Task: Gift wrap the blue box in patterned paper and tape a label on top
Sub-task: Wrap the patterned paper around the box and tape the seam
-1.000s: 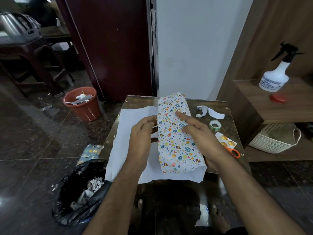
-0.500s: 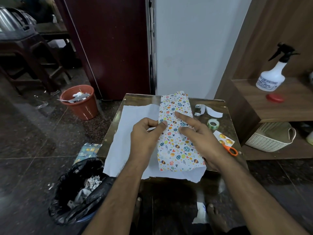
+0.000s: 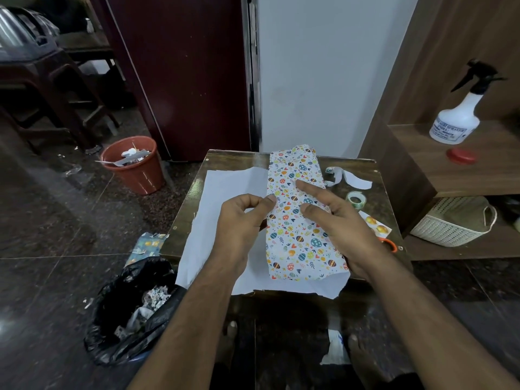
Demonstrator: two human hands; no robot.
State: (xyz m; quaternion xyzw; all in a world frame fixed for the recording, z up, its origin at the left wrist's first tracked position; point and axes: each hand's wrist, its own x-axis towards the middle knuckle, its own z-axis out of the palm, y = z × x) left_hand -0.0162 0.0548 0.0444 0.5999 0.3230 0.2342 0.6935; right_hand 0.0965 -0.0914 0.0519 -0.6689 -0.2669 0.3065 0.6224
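The patterned paper (image 3: pixel 292 243), white with coloured eggs and hearts, is folded over a long shape on the small wooden table (image 3: pixel 225 161). The blue box is hidden under it. The paper's white underside (image 3: pixel 225 190) spreads out to the left. My right hand (image 3: pixel 337 220) lies flat on the folded flap with its fingers spread. My left hand (image 3: pixel 242 218) pinches the flap's left edge between thumb and fingers. A roll of tape (image 3: pixel 356 199) and a printed label card (image 3: pixel 377 225) lie to the right of my right hand.
Orange-handled scissors (image 3: pixel 389 244) peek out by my right wrist and paper scraps (image 3: pixel 349 178) lie at the back right. A black bin bag (image 3: pixel 126 311) and an orange bucket (image 3: pixel 135 167) stand on the floor at left. Right are shelves with a spray bottle (image 3: pixel 458 116) and a basket (image 3: pixel 453 223).
My left hand has closed from loosely curled fingers into a pinch on the flap's left edge. My right hand has stayed pressed on the patterned paper.
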